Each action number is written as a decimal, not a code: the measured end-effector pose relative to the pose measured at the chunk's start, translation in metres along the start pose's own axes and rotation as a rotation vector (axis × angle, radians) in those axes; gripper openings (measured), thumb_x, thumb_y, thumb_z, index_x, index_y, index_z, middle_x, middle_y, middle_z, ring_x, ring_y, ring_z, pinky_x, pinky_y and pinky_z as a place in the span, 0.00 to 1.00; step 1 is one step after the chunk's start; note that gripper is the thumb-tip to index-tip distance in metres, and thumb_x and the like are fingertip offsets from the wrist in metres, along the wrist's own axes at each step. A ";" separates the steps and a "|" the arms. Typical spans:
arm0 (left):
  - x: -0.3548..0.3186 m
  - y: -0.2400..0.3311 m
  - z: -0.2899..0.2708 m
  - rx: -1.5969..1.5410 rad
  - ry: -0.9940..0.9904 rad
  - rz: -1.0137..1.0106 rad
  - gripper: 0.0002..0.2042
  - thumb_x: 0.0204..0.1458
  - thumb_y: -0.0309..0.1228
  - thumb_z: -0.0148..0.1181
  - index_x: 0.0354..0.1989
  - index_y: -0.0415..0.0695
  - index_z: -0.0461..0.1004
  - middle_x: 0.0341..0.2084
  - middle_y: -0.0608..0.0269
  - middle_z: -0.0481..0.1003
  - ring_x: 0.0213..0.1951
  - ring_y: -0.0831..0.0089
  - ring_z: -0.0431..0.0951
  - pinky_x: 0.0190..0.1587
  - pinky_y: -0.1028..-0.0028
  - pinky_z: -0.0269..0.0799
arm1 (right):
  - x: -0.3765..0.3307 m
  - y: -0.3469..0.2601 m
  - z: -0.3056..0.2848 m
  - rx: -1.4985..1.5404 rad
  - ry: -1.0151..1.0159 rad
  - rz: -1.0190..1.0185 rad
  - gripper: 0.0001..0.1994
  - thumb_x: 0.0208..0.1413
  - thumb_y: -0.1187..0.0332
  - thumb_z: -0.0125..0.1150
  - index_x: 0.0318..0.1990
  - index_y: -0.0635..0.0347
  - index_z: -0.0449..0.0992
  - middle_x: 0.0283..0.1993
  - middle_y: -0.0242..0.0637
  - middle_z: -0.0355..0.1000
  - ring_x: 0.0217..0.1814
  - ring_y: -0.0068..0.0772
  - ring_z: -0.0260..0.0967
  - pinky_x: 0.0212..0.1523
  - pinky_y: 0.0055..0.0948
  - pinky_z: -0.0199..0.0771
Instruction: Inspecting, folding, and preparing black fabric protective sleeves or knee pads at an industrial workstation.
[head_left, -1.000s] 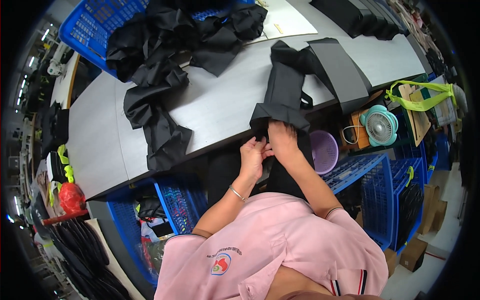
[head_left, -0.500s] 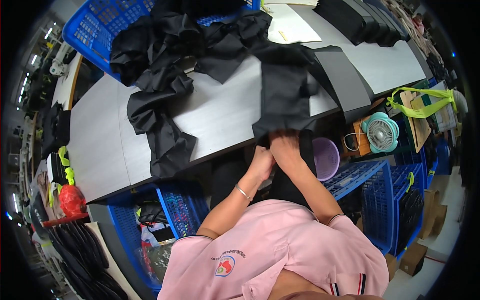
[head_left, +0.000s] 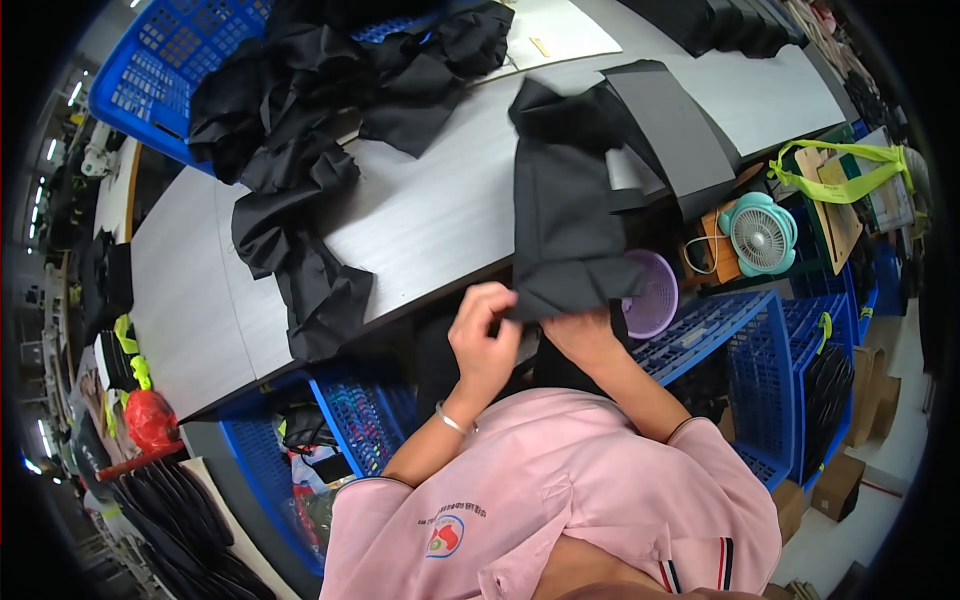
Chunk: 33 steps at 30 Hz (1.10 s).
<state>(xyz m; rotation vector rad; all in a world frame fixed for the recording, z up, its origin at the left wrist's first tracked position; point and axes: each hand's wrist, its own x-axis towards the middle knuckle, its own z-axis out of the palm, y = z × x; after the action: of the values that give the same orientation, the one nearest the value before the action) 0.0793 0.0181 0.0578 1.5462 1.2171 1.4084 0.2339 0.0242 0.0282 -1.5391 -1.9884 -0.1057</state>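
Observation:
A black garment [head_left: 570, 210] drapes over the near edge of the grey table [head_left: 440, 215] and hangs toward me. My left hand [head_left: 483, 335] pinches its lower left corner with thumb and fingers. My right hand [head_left: 582, 332] grips the lower hem beside it, partly hidden under the cloth. A flat dark grey panel [head_left: 680, 125] lies at the garment's far end.
A heap of black garments [head_left: 300, 150] spills from a blue crate [head_left: 170, 70] at the far left. A white sheet [head_left: 560, 30] lies at the back. Under and beside the table stand blue crates [head_left: 770, 350], a purple basket [head_left: 652, 300] and a small teal fan [head_left: 762, 235].
The garment's lower end has been pulled off the table edge toward me. My hands have moved nearer my chest and a little apart.

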 end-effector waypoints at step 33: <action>0.007 0.006 -0.024 -0.726 -0.289 -0.584 0.10 0.61 0.28 0.59 0.47 0.38 0.79 0.40 0.65 0.81 0.42 0.81 0.78 0.49 0.78 0.73 | -0.009 0.038 -0.055 1.542 -0.228 0.864 0.18 0.51 0.75 0.69 0.52 0.62 0.79 0.49 0.31 0.78 0.51 0.24 0.73 0.57 0.28 0.69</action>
<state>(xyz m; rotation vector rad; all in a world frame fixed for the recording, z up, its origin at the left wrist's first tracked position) 0.0562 0.0209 0.0692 0.7651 0.7556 1.0166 0.2924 0.0058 0.0565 -1.0684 -0.7430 1.5659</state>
